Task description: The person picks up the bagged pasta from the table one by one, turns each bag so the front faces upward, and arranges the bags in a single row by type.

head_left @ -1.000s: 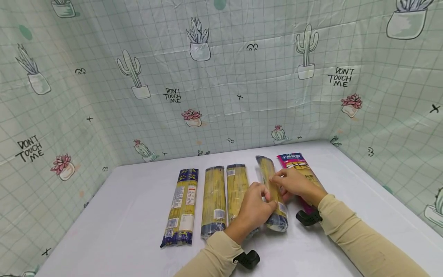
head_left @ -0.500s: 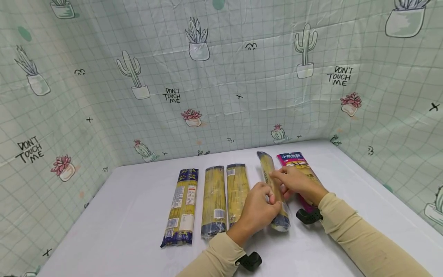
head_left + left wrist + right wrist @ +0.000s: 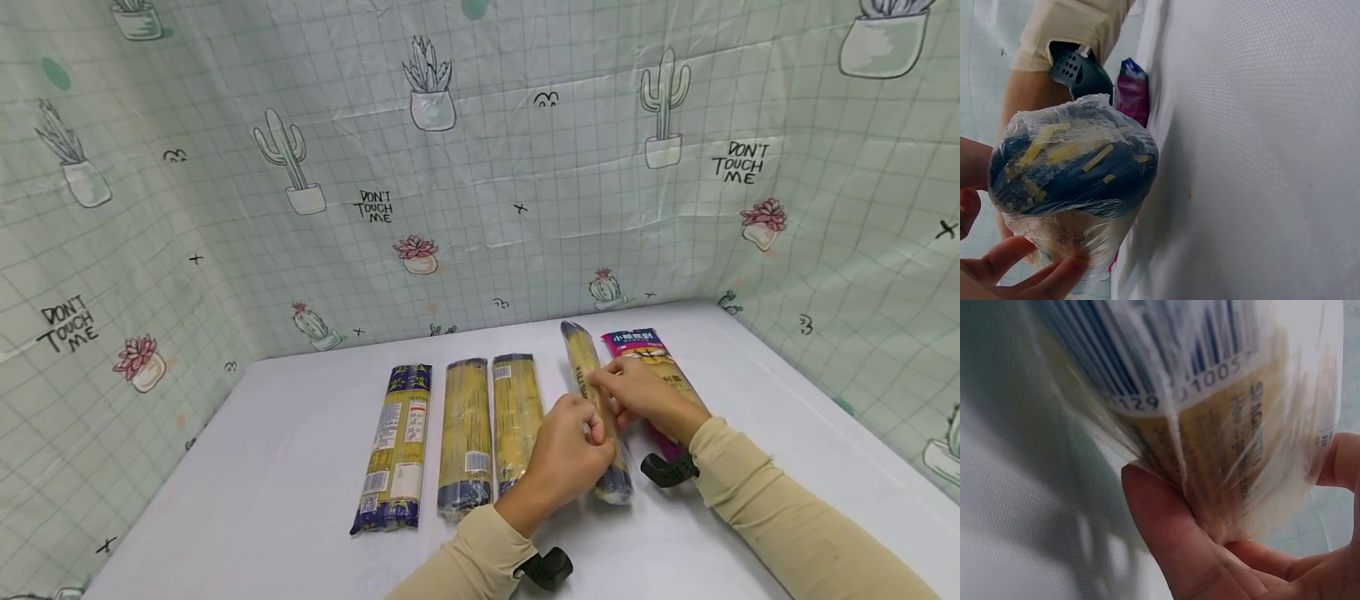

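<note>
Both hands hold one clear-wrapped pack of spaghetti with blue ends, turned up on its narrow edge. My left hand grips its near half, and my right hand pinches it around the middle. In the left wrist view the blue end of the spaghetti pack faces the camera, with left fingers against the film. The right wrist view shows the spaghetti pack's barcode side, with the right thumb against it. Part of the pack is hidden by the hands.
Left of the hands lie a clear-wrapped pasta pack, another like it, and a blue-ended pack with labels. A pink-edged pack lies under the right forearm. The white table meets a patterned cloth backdrop.
The held spaghetti pack has rolled from showing its broad face onto its edge, its far end shifting slightly away and right. The left hand has moved slightly right with it.
</note>
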`<state>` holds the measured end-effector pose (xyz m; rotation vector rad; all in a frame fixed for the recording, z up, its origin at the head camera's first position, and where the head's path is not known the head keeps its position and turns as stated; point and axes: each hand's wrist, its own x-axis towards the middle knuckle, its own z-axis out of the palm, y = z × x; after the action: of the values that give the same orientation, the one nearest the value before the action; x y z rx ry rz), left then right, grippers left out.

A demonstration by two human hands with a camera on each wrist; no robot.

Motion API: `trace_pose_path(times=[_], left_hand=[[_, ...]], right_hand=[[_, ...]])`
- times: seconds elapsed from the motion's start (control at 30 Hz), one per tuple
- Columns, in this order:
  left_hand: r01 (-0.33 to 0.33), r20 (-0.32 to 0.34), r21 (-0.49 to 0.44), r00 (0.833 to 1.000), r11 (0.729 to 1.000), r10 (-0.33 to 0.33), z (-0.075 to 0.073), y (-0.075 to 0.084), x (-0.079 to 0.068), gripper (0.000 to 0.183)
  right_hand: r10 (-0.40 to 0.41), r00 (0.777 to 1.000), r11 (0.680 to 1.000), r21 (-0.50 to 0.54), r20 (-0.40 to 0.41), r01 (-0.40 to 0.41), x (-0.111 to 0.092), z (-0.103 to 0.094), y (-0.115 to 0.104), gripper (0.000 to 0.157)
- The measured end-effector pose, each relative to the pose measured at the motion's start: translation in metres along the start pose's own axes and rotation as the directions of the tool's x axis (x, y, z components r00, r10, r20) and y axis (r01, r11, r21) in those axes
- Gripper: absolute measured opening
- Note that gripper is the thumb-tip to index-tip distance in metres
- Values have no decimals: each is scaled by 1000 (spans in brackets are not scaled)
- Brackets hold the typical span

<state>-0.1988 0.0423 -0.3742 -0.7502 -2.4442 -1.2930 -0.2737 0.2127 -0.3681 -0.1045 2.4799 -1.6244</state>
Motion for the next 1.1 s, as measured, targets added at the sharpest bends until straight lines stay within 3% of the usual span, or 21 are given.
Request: trace_pose_path(times=[0.17, 0.63, 0.83, 1.1], left_hand=[[17, -3, -17, 1000, 1000, -18, 1, 0, 0, 33], [122, -21, -204, 991, 971, -129, 3, -8, 0, 22], [233, 8, -265, 971, 936, -240, 1, -8, 0, 22], [305, 27, -357, 948, 883, -317, -1, -10, 2, 29]], right_hand=[[3, 1000, 1000, 20, -15, -2, 0, 1, -1, 38], [11, 995, 1000, -15, -102, -12, 1, 3, -2, 44], [11, 990, 1000, -11, -137, -13, 0, 4, -6, 43], [-15, 991, 999, 32, -136, 20, 2, 2, -5, 39]])
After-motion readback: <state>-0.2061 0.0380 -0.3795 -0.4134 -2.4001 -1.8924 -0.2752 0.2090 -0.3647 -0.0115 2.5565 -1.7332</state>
